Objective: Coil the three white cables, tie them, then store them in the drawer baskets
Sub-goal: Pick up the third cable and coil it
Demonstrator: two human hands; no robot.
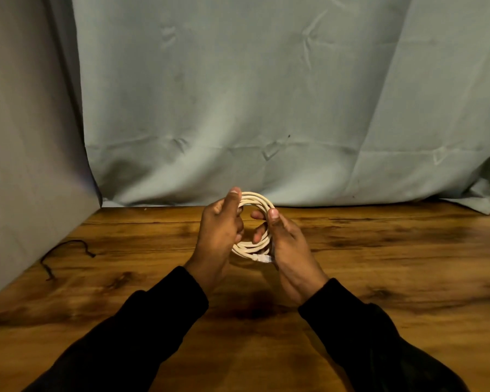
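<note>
Cable [255,200]: one, coiled, held above the table [379,278] between two hands. Left hand [219,230] and right hand [287,244] each grip the coil's sides. One cord [65,251] lies far left. Palms hide parts of the coil.

**Setting: makeshift recording corner, likely indoors at home**

Wood-grain tabletop [379,278] with dark knots, backed by a creased grey-green cloth [266,94] hung as a backdrop and draped down to the table's far edge. A plain grey panel [26,165] closes the left side. Warm, dim lighting. No fixtures visible to confirm room type.
</note>
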